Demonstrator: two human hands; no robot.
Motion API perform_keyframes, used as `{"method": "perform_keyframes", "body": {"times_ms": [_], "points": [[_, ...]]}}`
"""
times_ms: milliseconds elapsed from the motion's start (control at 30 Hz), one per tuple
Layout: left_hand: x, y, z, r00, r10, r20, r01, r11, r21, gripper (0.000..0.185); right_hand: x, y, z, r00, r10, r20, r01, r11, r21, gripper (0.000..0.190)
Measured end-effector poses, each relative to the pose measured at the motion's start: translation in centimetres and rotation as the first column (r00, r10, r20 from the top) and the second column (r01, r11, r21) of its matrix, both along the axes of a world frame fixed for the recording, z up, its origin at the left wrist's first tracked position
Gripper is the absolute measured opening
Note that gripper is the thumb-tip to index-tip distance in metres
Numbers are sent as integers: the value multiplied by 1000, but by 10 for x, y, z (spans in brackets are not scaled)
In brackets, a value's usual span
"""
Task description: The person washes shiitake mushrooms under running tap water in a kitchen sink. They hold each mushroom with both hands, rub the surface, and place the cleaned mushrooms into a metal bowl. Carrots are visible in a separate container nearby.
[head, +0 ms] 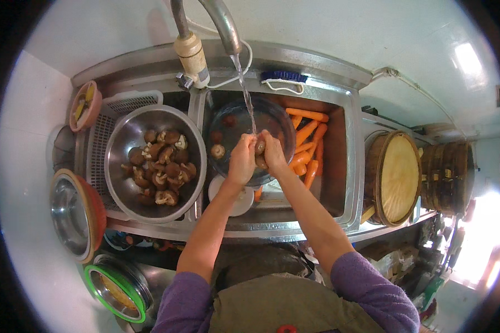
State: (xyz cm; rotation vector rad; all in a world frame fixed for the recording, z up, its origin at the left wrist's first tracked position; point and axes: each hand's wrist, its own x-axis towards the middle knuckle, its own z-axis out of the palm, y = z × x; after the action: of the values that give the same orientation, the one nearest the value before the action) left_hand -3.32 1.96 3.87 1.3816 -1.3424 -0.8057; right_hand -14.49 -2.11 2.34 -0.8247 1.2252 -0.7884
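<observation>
Water runs from the metal faucet (227,31) onto my hands. My left hand (242,156) and my right hand (273,152) meet over a dark round basin (221,108) of water and grip brown mushrooms (260,153) between them. A few mushrooms float in the basin, one with its pale underside (218,151) up. Orange carrots (310,133) lie in the sink to the right of the basin. On the left, a stainless steel bowl (121,166) holds many brown mushrooms (164,166). A white round dish (243,204) sits partly under my left forearm.
A white plastic basket (98,141) lies under the steel bowl. Pink and metal bowls (68,216) stand at the left edge. A blue-bristled brush (284,79) rests on the sink's back ledge. Bamboo steamers (400,179) stand at right. A green-rimmed container (114,293) is at lower left.
</observation>
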Motion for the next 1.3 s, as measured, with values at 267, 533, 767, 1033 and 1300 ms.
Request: {"method": "perform_keyframes", "body": {"times_ms": [267, 533, 767, 1033, 1300], "points": [[3, -1, -4, 998, 7, 62, -3, 998, -66, 13, 10, 13, 11, 996, 67, 62, -51, 971, -233, 48], [3, 2, -4, 999, 3, 39, 0, 998, -66, 12, 6, 6, 17, 999, -38, 27, 38, 999, 18, 45], [7, -2, -1, 997, 5, 74, 8, 985, -170, 13, 6, 7, 22, 982, 32, 189, -30, 999, -11, 38], [7, -1, 7, 998, 62, 23, -59, 991, -116, 11, 5, 7, 20, 943, 188, 275, -157, 979, -131, 36], [9, -1, 6, 998, 37, 50, -29, 986, -162, 10, 1, 8, 29, 896, 164, 412, -151, 986, -65, 38]]}}
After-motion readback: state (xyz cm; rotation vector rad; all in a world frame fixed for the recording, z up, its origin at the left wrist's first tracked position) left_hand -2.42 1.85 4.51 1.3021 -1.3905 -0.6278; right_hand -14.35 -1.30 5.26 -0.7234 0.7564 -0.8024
